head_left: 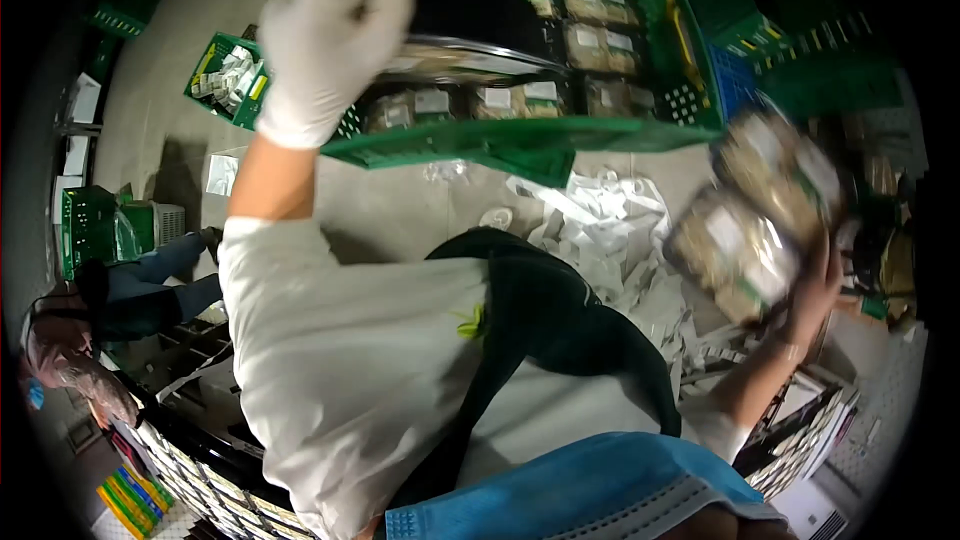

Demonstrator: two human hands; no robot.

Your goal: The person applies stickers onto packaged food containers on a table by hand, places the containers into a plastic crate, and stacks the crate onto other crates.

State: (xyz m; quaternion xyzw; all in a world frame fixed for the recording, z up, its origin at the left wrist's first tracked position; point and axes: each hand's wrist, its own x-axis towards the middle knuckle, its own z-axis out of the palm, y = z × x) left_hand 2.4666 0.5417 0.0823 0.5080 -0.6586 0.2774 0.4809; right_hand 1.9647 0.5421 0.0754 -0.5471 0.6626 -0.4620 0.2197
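A white glove covers my left hand (335,35), raised at the top left over the near-left corner of a green crate (480,138). Its fingers wrap round the edge of a dark tray (470,60), smeared by motion. Labelled clear-film packs (600,45) fill the crate in rows. My right hand (815,290), at the right, grips labelled packs (740,255) with pale contents and clear film, held tilted beside the crate. Where its fingers meet the packs is partly hidden.
Crumpled white strips (620,230) lie on the floor below the crate. A small green crate (225,80) holding white papers stands at the left. Another person (80,340) is at the far left, near a black rack. More green crates (820,70) stand at the upper right.
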